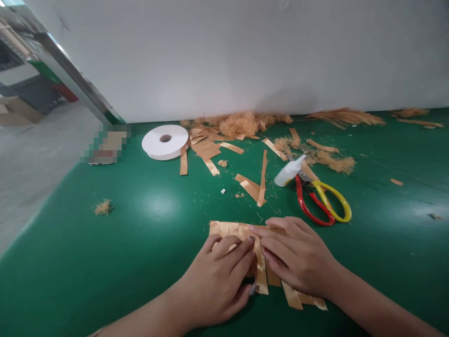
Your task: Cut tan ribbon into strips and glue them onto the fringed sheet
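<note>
A row of shiny gold ribbon strips point(261, 271) lies on the green table in front of me, joined along a top edge, with several loose ends hanging toward me. My left hand point(224, 269) rests over the left part, fingers bent slightly and pressed down on the ribbon, thumb apart. Across the right part lies my right hand point(298, 252), its fingers stretched out along the top edge. Both hands touch the ribbon, and much of it is hidden beneath them. Past my right hand are scissors point(324, 201) with one red and one yellow handle, and a white glue bottle point(289, 172).
Farther back, a white tape roll point(150, 145) lies beside cut ribbon pieces point(208, 150). Frayed gold fibres point(242, 124) are heaped along the white wall point(224, 56). A blurred-out object point(108, 145) sits near the green table's point(105, 262) left edge.
</note>
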Tool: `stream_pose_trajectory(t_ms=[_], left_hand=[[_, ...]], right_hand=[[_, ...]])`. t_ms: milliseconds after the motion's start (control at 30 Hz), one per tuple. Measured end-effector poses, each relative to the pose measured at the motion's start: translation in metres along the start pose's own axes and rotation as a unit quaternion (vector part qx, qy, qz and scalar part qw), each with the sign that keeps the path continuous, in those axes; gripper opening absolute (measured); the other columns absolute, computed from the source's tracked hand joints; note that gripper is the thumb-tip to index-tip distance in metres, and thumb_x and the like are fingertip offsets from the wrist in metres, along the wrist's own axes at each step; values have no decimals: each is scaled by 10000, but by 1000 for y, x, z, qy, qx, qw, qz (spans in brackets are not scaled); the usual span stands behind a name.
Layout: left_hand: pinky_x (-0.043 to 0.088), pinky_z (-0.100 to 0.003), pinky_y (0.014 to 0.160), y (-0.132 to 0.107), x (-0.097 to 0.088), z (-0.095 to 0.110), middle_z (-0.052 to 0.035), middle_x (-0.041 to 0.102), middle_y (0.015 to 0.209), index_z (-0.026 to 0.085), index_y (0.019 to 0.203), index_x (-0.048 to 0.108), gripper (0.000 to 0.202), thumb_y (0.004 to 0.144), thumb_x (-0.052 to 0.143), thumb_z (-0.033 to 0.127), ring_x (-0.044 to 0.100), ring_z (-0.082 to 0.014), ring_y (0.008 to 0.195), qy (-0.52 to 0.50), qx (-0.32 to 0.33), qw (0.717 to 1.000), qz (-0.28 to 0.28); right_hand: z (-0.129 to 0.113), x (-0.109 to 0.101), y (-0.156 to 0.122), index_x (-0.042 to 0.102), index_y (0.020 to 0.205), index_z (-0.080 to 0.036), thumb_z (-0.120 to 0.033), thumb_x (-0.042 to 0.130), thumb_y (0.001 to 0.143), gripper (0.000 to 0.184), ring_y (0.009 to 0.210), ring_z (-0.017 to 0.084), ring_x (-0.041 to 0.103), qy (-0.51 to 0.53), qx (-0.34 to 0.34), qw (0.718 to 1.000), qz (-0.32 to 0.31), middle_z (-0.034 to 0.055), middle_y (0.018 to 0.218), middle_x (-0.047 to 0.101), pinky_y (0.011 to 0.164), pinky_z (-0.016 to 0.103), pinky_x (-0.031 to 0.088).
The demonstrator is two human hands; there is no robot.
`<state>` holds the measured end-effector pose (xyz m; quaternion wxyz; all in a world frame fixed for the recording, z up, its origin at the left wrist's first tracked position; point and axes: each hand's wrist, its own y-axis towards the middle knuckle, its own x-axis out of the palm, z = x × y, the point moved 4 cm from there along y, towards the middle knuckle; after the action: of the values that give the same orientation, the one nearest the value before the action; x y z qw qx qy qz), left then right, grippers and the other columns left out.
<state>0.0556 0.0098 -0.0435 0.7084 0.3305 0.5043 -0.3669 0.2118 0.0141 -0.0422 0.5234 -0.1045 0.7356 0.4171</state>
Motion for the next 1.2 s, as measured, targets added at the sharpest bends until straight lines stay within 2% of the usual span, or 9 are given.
stream_pose_trajectory(t_ms=[433,667,1000,1200], left_hand=[[336,-400,903,1,-2,0,-62,491,1340,125,1216,491,377,899,377,293,475,-231,1055,1,-9,1000,5],[320,-403,917,1,-1,0,-51,497,1334,125,1225,482,383,909,358,302,461,-232,1063,-6,-12,1000,-1],[354,-393,899,2,-3,-1,-57,512,1320,136,1223,490,380,883,412,286,488,-226,1041,-5,-13,1000,12],[367,-387,895,1,-3,-1,-67,524,1307,139,1223,497,381,879,423,287,498,-220,1044,-7,-10,1000,16]], right_hand=[[0,-2,-1,648,826,-157,-138,496,810,154,909,221,538,-12,0,1000,-6,61,974,685,760,363,410],[-2,1,0,634,873,-150,-145,490,823,153,943,233,522,-2,-1,1000,-17,51,1054,669,777,369,393],[0,1,2,652,846,-151,-155,464,829,189,908,207,540,5,5,1000,-16,78,961,681,754,352,418],[1,-5,2,662,849,-163,-142,468,815,197,885,208,546,1,3,1000,-1,73,985,680,734,358,430]])
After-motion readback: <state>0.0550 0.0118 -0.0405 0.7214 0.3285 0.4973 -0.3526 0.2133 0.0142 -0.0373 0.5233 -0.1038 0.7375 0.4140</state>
